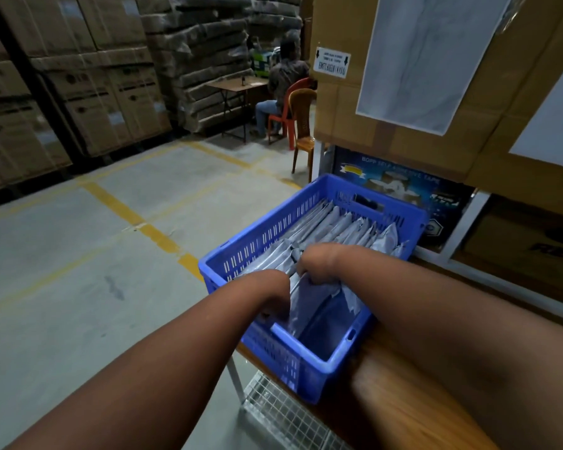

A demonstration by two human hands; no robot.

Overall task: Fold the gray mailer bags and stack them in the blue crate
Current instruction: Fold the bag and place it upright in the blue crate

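Wooden table (pixel 403 407) | both hands' fingers clamped on mailer bag (pixel 309 297) in blue crate (pixel 309 358) | concrete floor (pixel 78 271)

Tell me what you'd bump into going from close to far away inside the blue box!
Empty blue crate floor, then the left hand and right hand on the nearest gray mailer bag, then the row of folded bags, then the far wall.

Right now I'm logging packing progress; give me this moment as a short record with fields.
container: blue crate on wooden table
contents: folded gray mailer bags standing in a row, far end
free space: near end of crate
left hand: gripping the nearest bag
right hand: gripping the same bag's top
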